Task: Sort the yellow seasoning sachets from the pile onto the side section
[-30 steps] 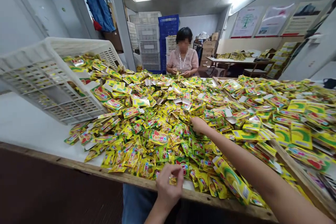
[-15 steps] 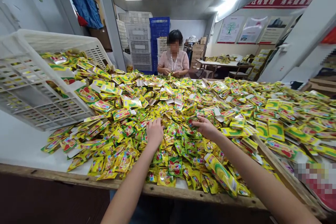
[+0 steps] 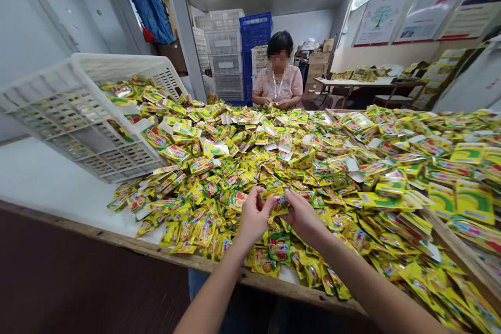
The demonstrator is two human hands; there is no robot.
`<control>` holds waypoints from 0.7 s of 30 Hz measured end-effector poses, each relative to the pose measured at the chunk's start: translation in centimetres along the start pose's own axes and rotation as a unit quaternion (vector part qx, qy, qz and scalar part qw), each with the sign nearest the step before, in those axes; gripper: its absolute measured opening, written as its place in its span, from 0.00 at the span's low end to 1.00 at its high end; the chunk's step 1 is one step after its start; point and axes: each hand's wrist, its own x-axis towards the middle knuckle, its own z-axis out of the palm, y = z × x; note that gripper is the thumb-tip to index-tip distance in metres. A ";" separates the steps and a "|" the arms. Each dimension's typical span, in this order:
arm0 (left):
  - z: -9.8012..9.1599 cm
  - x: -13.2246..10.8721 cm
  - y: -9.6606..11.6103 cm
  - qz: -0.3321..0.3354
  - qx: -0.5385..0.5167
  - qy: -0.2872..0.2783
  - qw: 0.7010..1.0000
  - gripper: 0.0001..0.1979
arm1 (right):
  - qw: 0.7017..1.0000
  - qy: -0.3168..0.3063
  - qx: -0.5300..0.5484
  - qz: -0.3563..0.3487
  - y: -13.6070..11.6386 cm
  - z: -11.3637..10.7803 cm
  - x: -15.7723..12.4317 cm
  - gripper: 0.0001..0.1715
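Note:
My left hand (image 3: 253, 215) and my right hand (image 3: 304, 215) are close together over the heap. Between them is a small yellow packet (image 3: 279, 202) with red and blue print, pinched by the fingers of both hands. Around and under my hands lie many shiny yellow sachets (image 3: 205, 229). A green sachet (image 3: 279, 248) with a red fruit picture lies just below my hands. Flat yellow and green cardboard boxes (image 3: 201, 164), some with white flaps open, are piled farther back.
A white plastic crate (image 3: 117, 146) lies tipped on the left, spilling boxes onto the white table (image 3: 35, 172). Wooden strips edge the table front (image 3: 156, 245) and divide it at right (image 3: 457, 245). Across the table a person (image 3: 278, 81) handles something small. Stacked crates (image 3: 225, 57) stand behind.
My hands have come together from apart on the heap and now both pinch one yellow packet. The view has turned right. A larger yellow box near the front edge is out of sight.

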 end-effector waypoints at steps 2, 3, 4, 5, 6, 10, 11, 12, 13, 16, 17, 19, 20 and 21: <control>0.1 -0.8 0.1 0.004 0.012 0.002 1.000 0.11 | 1.000 -0.006 -0.009 0.004 0.0 -0.1 -0.9 0.22; 0.0 -0.9 0.1 0.015 0.030 -0.014 0.999 0.11 | 1.000 -0.012 -0.020 0.003 -0.1 -0.4 -1.3 0.23; -0.4 -0.7 0.2 0.030 0.067 -0.040 0.996 0.10 | 0.999 -0.016 -0.038 0.001 -0.2 -0.8 -1.7 0.24; -1.0 -0.2 0.2 0.041 0.121 -0.069 0.989 0.10 | 0.998 -0.013 -0.060 -0.002 -0.2 -1.3 -2.1 0.25; -1.9 0.8 0.1 0.046 0.182 -0.091 0.978 0.09 | 0.996 -0.001 -0.085 -0.007 -0.3 -2.0 -2.4 0.26; -8.0 7.6 -1.4 -0.024 0.357 -0.021 0.933 0.13 | 0.983 0.092 -0.159 -0.021 -0.5 -5.1 -3.8 0.25; -9.8 9.4 -2.1 -0.050 0.386 0.002 0.921 0.14 | 0.982 0.104 -0.159 -0.018 -0.5 -5.7 -4.3 0.24; -11.4 10.9 -2.8 -0.077 0.412 0.019 0.908 0.15 | 0.982 0.109 -0.153 -0.009 -0.5 -6.3 -4.8 0.24; -12.8 12.2 -3.5 -0.103 0.432 0.022 0.896 0.15 | 0.984 0.109 -0.142 0.002 -0.4 -6.8 -5.3 0.23; -15.0 14.1 -5.2 -0.153 0.479 0.020 0.864 0.18 | 0.988 0.114 -0.103 0.030 0.1 -7.5 -6.6 0.25; -15.2 14.3 -5.5 -0.160 0.491 0.019 0.856 0.18 | 0.988 0.120 -0.090 0.036 0.3 -7.6 -6.8 0.26; -15.2 14.2 -5.5 -0.165 0.512 0.020 0.842 0.20 | 0.988 0.133 -0.068 0.052 0.8 -7.6 -7.1 0.26; -15.1 14.0 -5.3 -0.163 0.521 0.023 0.838 0.21 | 0.987 0.137 -0.063 0.060 0.9 -7.7 -7.2 0.27; -14.9 13.7 -4.8 -0.157 0.528 0.029 0.834 0.22 | 0.986 0.140 -0.063 0.065 1.1 -7.8 -7.2 0.27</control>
